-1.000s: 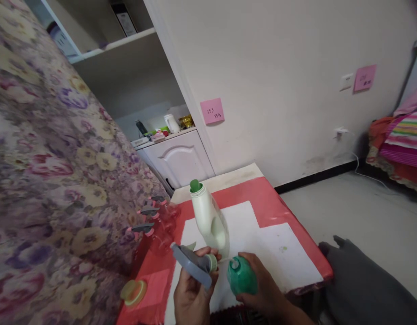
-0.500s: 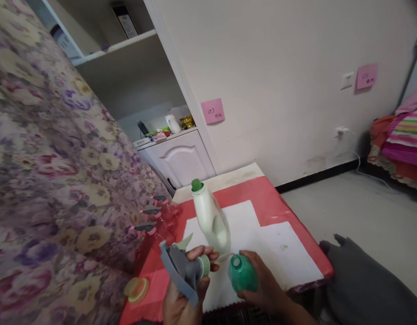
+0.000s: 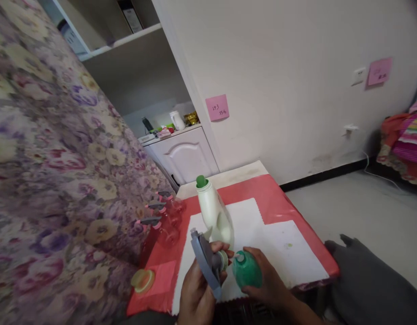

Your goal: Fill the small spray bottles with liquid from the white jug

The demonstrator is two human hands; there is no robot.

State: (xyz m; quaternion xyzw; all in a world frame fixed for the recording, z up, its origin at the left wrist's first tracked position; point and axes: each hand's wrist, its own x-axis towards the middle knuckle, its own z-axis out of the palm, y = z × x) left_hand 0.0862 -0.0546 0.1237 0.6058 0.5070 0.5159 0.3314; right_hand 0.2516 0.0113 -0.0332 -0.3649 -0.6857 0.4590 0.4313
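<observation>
In my left hand (image 3: 198,289) is a grey trigger spray head (image 3: 206,264) with a pale green collar, my fingers wrapped round its neck. My right hand (image 3: 267,282) grips a green spray bottle (image 3: 246,270), its open mouth facing up and toward the sprayer. The collar is close to the bottle mouth, with only a short stretch of the tube visible between them. Just behind both hands stands a pale green jug (image 3: 215,212) with a green spout at its top.
Several clear spray bottles (image 3: 168,225) with grey and pink triggers stand on the left of the red-covered table (image 3: 256,189). A yellowish round cap (image 3: 143,280) lies at the front left. White paper (image 3: 279,239) covers the middle. A floral curtain (image 3: 59,180) hangs at left.
My left hand has brought the spray head rightward, closer to the green bottle, and less of the tube shows. The right hand still grips the bottle. The camera view has shifted slightly.
</observation>
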